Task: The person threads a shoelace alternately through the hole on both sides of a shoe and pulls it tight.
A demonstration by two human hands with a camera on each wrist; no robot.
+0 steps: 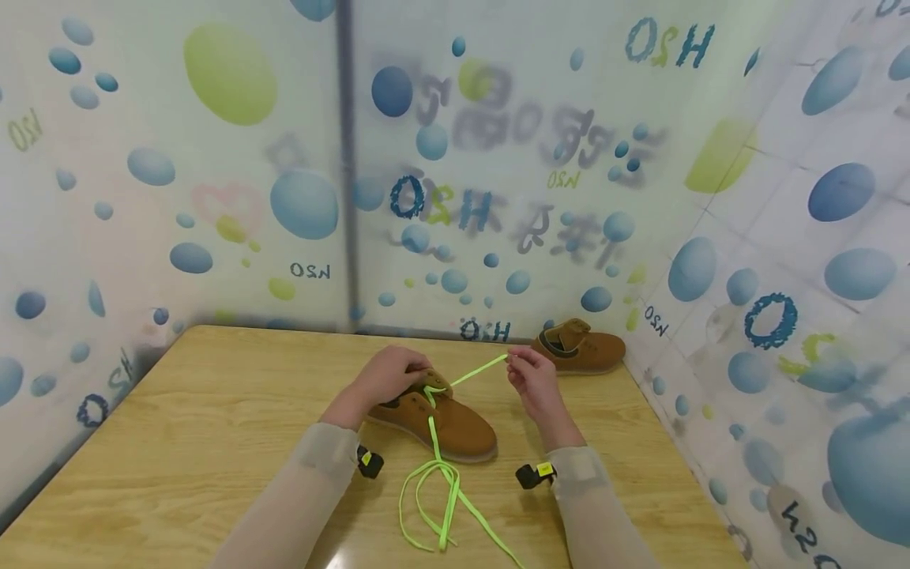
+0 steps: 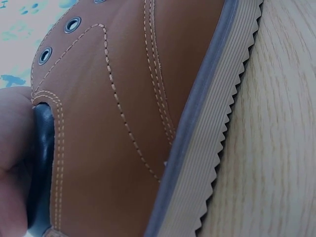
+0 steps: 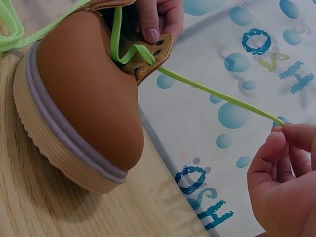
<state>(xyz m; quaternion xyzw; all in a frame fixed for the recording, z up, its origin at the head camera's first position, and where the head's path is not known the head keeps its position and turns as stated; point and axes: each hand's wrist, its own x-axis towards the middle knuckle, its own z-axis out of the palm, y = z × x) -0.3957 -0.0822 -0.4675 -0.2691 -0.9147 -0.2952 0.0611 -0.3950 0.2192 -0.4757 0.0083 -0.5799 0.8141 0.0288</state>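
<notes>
Wood-grain surface point(image 1: 213, 458), bubble-print backdrop point(image 1: 306, 134) behind. Head view: gripped brown shoe point(image 1: 465, 431) on surface with left hand point(image 1: 387, 374); pinched green lace point(image 1: 479, 370) with right hand point(image 1: 536, 383). Left wrist view: rested fingers at dark collar point(image 2: 42, 163). Right wrist view: held lace straight out from eyelet flap point(image 3: 160, 58).

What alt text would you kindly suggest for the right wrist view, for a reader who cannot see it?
The right hand pinches a green lace stretched straight from the flap of a brown shoe on a wooden table. The left hand holds the flap; a bubble-patterned wall shows behind.
</notes>
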